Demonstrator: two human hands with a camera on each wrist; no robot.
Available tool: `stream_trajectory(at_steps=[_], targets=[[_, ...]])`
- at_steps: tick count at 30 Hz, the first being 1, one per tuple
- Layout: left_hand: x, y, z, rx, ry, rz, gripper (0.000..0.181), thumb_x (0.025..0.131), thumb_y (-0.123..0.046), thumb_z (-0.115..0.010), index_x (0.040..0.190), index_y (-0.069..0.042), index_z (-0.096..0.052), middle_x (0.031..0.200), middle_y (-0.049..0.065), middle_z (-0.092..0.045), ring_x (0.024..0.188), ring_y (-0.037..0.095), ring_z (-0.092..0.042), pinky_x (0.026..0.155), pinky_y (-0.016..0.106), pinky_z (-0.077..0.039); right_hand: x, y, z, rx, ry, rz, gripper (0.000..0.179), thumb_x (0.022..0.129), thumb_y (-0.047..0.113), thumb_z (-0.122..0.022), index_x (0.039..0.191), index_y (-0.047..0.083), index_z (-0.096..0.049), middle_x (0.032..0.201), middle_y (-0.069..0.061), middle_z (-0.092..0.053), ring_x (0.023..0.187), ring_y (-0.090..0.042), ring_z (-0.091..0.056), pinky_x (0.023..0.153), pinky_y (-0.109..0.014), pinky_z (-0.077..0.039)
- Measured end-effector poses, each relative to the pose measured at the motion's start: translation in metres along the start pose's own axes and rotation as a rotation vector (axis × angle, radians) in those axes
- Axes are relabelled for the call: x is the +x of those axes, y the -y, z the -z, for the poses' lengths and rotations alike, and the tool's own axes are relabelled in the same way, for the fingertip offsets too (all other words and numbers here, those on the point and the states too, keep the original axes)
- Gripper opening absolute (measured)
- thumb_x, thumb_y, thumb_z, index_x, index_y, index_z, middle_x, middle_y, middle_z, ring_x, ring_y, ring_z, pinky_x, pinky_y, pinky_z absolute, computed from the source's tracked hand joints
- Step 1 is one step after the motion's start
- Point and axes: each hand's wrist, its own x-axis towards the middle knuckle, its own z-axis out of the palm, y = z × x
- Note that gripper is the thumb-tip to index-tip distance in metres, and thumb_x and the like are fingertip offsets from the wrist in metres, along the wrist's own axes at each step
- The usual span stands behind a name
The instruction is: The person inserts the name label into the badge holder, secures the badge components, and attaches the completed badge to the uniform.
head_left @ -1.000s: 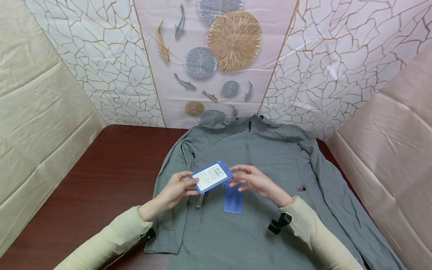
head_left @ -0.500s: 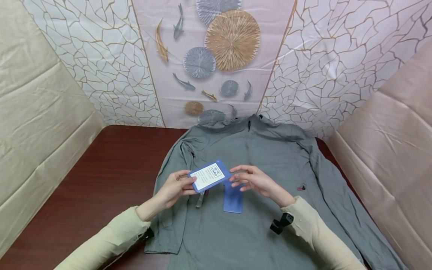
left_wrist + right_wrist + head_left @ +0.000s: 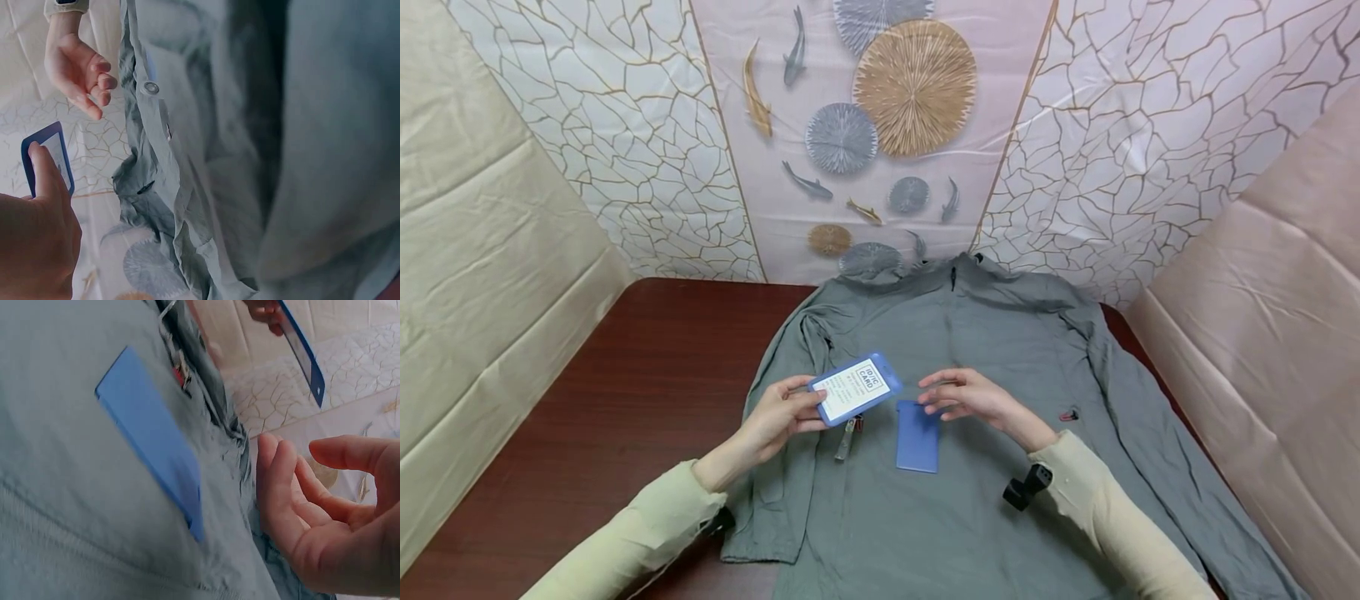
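Observation:
My left hand (image 3: 782, 417) pinches a blue-framed ID card holder (image 3: 855, 388) by its lower left end, thumb on the white printed card and fingers beneath. The holder is raised above a grey jacket (image 3: 880, 517), tilted with its slotted end up and to the right. A flat blue rectangular piece (image 3: 917, 437) lies on the jacket below and between the hands. My right hand (image 3: 973, 396) hovers just beyond that piece, fingers loosely bent, holding nothing. In the right wrist view, a gap shows between its thumb and fingers, apart from the blue piece (image 3: 153, 434).
The jacket is spread over a dark red-brown table (image 3: 647, 392), collar toward the back. A zipper pull with a red tab (image 3: 859, 423) sits left of the blue piece, and another red tab (image 3: 1069, 415) at the right. Patterned cloth (image 3: 880, 167) hangs behind.
My left hand has drawn the card holder a little to the left, away from my right hand. The right fingers, earlier at the holder's end, are now apart from it.

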Motion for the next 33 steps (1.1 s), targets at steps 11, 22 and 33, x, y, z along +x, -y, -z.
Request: stream_trajectory(at_steps=[11, 22, 33], targets=[[-0.003, 0.001, 0.005, 0.004, -0.011, 0.007, 0.036, 0.089, -0.007, -0.052, 0.12, 0.007, -0.04, 0.082, 0.001, -0.066, 0.071, 0.012, -0.066, 0.068, 0.029, -0.056, 0.012, -0.01, 0.011, -0.205, -0.092, -0.003, 0.035, 0.091, 0.009, -0.046, 0.121, -0.008, -0.047, 0.109, -0.022, -0.061, 0.091, -0.022, -0.064, 0.074, -0.035, -0.053], [-0.002, 0.004, 0.005, -0.001, -0.005, 0.011, 0.035, 0.088, -0.006, -0.052, 0.119, 0.006, -0.04, 0.081, 0.001, -0.066, 0.071, 0.012, -0.066, 0.067, 0.029, -0.056, 0.026, -0.019, 0.018, -0.321, -0.112, -0.026, 0.031, 0.09, 0.009, -0.047, 0.117, -0.006, -0.051, 0.107, -0.021, -0.062, 0.09, -0.021, -0.064, 0.071, -0.032, -0.053], [-0.003, 0.003, 0.004, -0.002, -0.005, 0.02, 0.035, 0.088, -0.006, -0.051, 0.12, 0.006, -0.04, 0.082, 0.001, -0.066, 0.072, 0.012, -0.066, 0.067, 0.029, -0.056, 0.029, -0.022, 0.017, -0.391, -0.101, -0.001, 0.029, 0.087, 0.004, -0.051, 0.113, -0.006, -0.053, 0.102, -0.02, -0.063, 0.078, -0.01, -0.06, 0.063, -0.027, -0.051]])
